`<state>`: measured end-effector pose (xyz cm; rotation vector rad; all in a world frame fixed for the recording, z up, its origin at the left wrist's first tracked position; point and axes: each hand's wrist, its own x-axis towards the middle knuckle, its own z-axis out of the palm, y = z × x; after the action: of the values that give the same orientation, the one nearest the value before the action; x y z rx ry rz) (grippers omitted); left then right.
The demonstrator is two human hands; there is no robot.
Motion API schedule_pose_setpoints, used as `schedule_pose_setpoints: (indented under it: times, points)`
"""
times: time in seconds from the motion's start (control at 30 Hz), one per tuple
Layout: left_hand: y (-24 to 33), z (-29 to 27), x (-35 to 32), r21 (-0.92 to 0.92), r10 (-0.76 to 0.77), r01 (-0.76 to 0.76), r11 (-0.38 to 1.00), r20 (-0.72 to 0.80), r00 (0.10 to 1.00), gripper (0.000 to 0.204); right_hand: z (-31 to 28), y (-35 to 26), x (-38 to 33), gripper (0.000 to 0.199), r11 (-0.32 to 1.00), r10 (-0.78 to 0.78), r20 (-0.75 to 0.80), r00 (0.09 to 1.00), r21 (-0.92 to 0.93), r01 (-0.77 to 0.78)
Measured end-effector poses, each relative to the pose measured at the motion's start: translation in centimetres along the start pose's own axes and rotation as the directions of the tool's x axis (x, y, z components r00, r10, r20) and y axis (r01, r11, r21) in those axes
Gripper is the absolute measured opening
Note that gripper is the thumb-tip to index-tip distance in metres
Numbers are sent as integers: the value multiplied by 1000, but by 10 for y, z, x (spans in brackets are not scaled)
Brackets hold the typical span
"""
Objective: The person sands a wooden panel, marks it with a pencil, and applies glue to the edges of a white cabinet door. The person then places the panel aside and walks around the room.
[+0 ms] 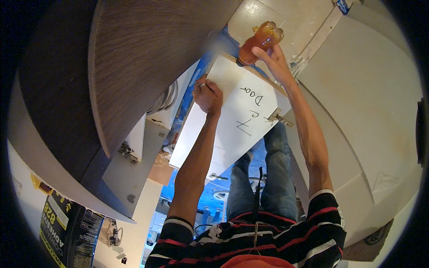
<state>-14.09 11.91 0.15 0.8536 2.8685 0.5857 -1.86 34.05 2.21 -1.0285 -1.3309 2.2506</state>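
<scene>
My right hand (277, 62) is wrapped round a clear plastic bottle (263, 40) of amber-brown liquid. The bottle is tilted, its dark neck end pointing down at the far edge of a white cabinet door (228, 120). Whether the neck touches that edge I cannot tell. My left hand (208, 95) is closed at the far left corner of the door, its fingers curled over the edge. Black handwriting marks the white face. One metal hinge (279, 117) sits on the door's right edge, and another hinge (217, 177) at its near end.
A large dark wood-grain panel (134, 53) rises close on the left. Pale boards (362, 102) lean at the right. A black adhesive can (67, 232) stands at the lower left, near a white panel with hinges (134, 178). Blue sheeting (206, 196) covers floor around my legs.
</scene>
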Motion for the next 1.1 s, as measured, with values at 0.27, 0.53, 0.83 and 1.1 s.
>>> schedule_pose_setpoints:
  times: [0.27,0.53,0.83,1.1]
  points:
    - [1,-1,1,-13,32,-32,999,-28,999,24,-31,-1,-29,62,998,62,-108,992,-18,-64]
    - [-2,0,-1,9,10,-10,1000,10,1000,26,-48,5,-20,57,919,187,-135,973,373,-125]
    - [-1,-1,-1,32,28,-27,999,-17,999,35,-45,12,-24,62,903,221,-66,973,390,-179]
    - [-1,-1,0,18,-1,1,1000,3,1000,28,-35,14,-25,59,978,141,-176,974,176,-109]
